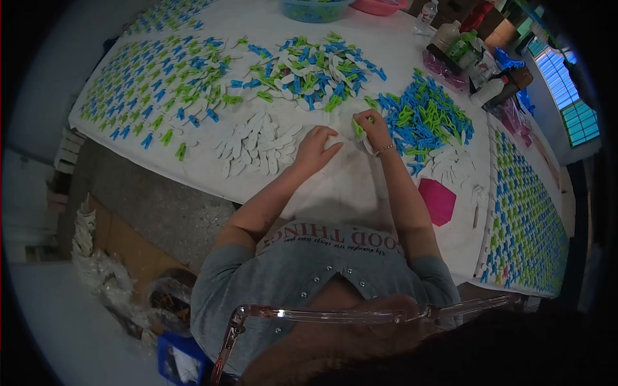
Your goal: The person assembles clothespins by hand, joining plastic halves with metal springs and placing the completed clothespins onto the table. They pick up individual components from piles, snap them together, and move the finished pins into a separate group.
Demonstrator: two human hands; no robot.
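Note:
My right hand [373, 127] pinches a green plastic clip [358, 128], and a white strip shows just below its fingers. To its left, my left hand [315, 152] rests low over the table, thumb and index finger apart with nothing visible between them. Beside that hand spreads a pile of flat white oval pieces [257, 145]. A heap of loose blue and green clips [428, 116] lies right of my right hand. Beyond both hands is a mixed heap of clips joined with white pieces [315, 67].
Rows of blue and green clips [148, 83] cover the table's left side; another array [521, 219] lies at right. A pink piece [438, 201] and more white pieces [450, 164] sit near my right forearm. Bottles [460, 46] and a blue basin [313, 9] stand farther back.

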